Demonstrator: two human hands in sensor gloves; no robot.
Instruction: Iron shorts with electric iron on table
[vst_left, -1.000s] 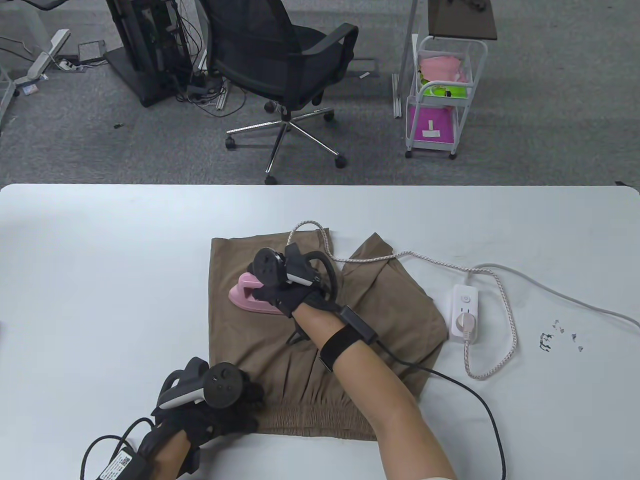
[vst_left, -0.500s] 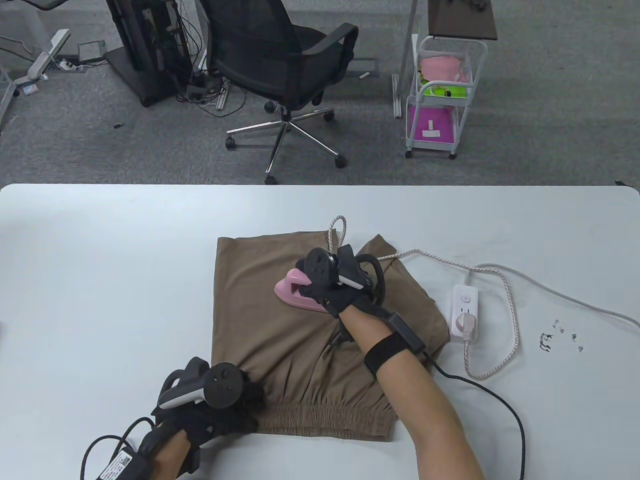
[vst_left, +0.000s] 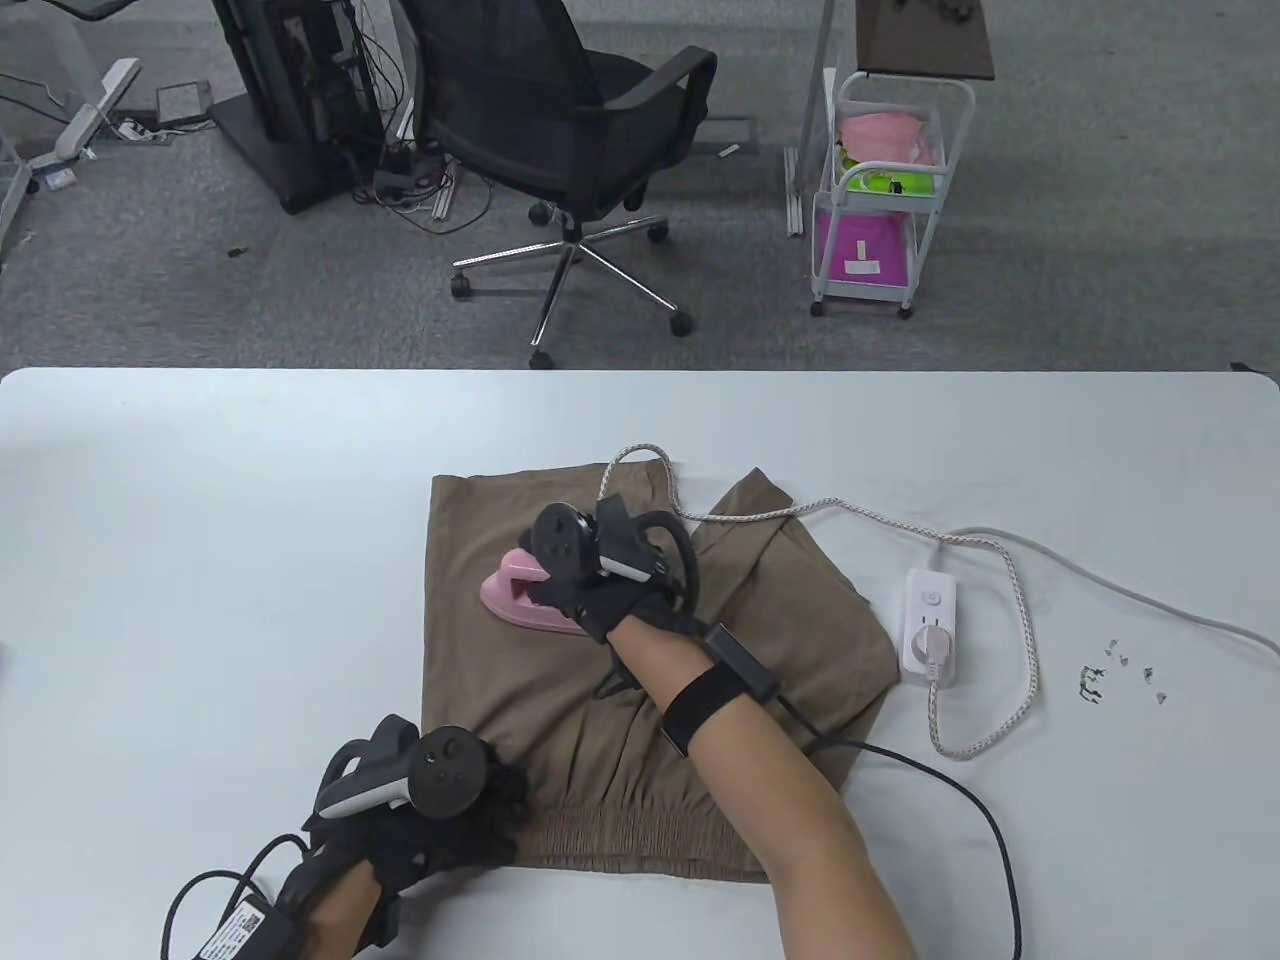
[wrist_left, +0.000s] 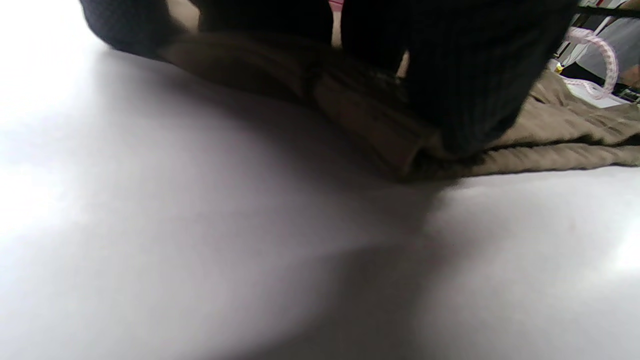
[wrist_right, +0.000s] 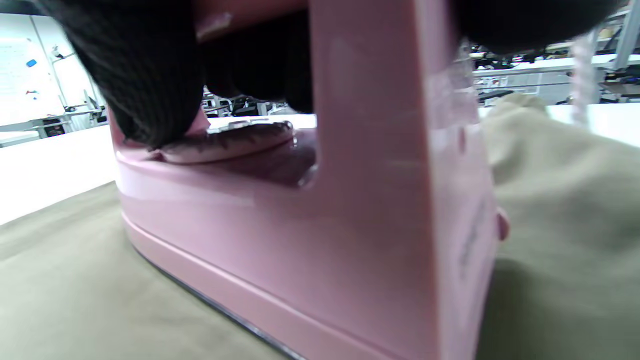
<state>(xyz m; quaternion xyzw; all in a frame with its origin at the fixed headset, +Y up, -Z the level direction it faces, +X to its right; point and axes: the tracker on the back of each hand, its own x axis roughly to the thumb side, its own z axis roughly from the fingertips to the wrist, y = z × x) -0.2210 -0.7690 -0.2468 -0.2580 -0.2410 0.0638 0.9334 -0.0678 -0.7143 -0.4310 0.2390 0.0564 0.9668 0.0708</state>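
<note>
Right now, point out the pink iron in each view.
Table view: pink iron at centre, on the brown shorts, under the right hand.
Left wrist view: only a pink sliver at the top edge, probably the iron.
Right wrist view: iron fills the frame.
Shared landmark: the shorts.

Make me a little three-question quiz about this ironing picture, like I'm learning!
1. True or false: the pink iron rests on the brown shorts.
2. Which hand grips the iron? A) left hand B) right hand
3. Fill in: the iron's cord is plugged into the white ____ on the table.

Key:
1. True.
2. B; the left hand presses the waistband corner.
3. Power strip.
</note>
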